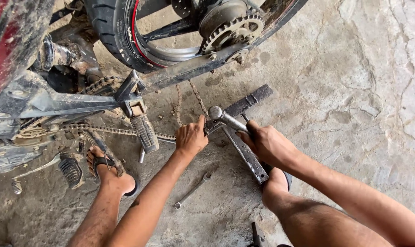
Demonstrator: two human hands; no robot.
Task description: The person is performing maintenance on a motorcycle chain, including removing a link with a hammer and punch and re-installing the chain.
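Fingers of left hand (190,137) pinch chain (196,96) flat on iron bar (244,130), mid-floor (344,91) below sprocket (232,29). Right hand (267,145) grips hammer (228,120) fist-tight, head poised just beside the pinch. Risk: a glancing blow could catch the fingertips or kick the chain off the bar. Both wrists low, forearms stretched forward.

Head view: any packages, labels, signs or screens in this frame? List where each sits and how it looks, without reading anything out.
None in view. The frame shows only a motorcycle rear wheel with its sprocket, a loose drive chain, a flat metal bar on the concrete floor, a spanner, the left hand at the chain and the right hand gripping a hammer.
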